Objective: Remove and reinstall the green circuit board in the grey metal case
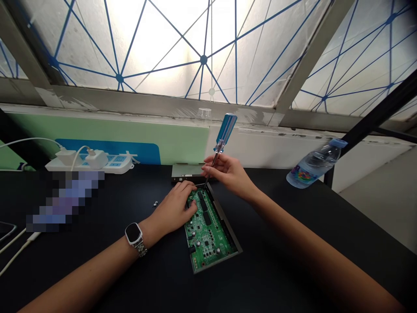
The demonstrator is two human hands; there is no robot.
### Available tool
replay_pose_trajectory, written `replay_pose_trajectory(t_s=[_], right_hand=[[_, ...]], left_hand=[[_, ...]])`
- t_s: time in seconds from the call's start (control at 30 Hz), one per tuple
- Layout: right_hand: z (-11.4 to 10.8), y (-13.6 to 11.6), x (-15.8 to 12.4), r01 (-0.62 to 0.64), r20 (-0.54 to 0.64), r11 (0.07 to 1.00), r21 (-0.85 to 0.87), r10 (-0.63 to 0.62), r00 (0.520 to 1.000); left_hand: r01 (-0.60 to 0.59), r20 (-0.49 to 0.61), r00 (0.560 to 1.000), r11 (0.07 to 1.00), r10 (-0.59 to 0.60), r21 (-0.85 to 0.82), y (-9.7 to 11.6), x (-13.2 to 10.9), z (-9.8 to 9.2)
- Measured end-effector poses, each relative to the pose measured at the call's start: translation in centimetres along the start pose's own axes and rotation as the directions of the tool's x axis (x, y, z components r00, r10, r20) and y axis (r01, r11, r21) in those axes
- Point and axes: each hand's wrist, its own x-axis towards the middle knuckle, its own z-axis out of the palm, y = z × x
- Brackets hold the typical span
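A green circuit board [208, 237] lies in a shallow metal tray on the black table [280, 261]. My left hand [174, 208], a watch on its wrist, rests flat on the board's far left part with fingers curled down on it. My right hand [230, 174] pinches the shaft of a screwdriver [220, 141] with a clear blue handle. The tool stands almost upright, its tip at the board's far corner. Small loose screws [155, 203] lie on the table just left of my left hand.
A grey metal cover [187, 172] lies behind the board. A white power strip [89, 163] with chargers sits at the back left, cables trailing left. A water bottle [314, 167] lies on its side at the table's right edge. A phone corner [6, 229] shows far left.
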Motion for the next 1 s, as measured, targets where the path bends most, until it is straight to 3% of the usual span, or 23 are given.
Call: replay_pose_trajectory(t_s=[0.17,0.27,0.53,0.73,1.0], right_hand=[[0.13,0.45,0.18,-0.064,-0.118,0.991,0.12,0.078,0.99],[-0.09,0.49,0.16,-0.093,-0.141,0.99,0.102,0.107,0.984],[-0.21,-0.08,-0.18,-0.031,-0.01,0.98,-0.196,0.03,1.0],[0.15,0.23,-0.02,-0.031,-0.104,0.995,-0.092,0.022,0.994],[0.14,-0.25,-0.45,-0.03,0.0,0.994,-0.106,0.03,1.0]], left_hand=[[0.006,0.015,1.0,1.0,-0.006,0.001,-0.03,-0.01,-0.02],[0.007,0.029,1.0,1.0,-0.007,0.0,0.03,0.01,-0.1],[-0.006,0.014,1.0,1.0,0.006,0.002,0.05,0.0,-0.09],[0.01,0.009,1.0,1.0,-0.01,0.0,0.12,-0.08,-0.11],[0.01,0.026,1.0,1.0,-0.01,0.007,0.28,-0.04,-0.23]])
